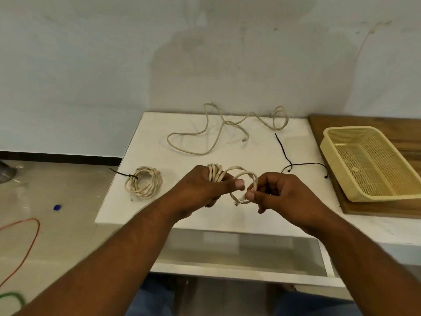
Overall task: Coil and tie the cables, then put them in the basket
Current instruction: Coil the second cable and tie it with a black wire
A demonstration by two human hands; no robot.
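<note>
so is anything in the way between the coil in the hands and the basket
Nothing visible blocks it. The left hand grips the coil and the right hand pinches its end, above the table. The basket sits open on the wooden board; only a black string lies flat on the table between them.

This looks like a plain workroom or makeshift lab, not a home. The pale wall (91, 65) is bare, scuffed and stained, with a black skirting strip (57, 155) at its foot. The floor (63, 236) is hard and grey, with an orange wire (28, 219) and a green wire (11, 294) lying loose on it. A simple white bench (157, 137) stands against the wall. At its right end, a wooden board (364, 124) carries a plastic basket (348, 128).
</note>
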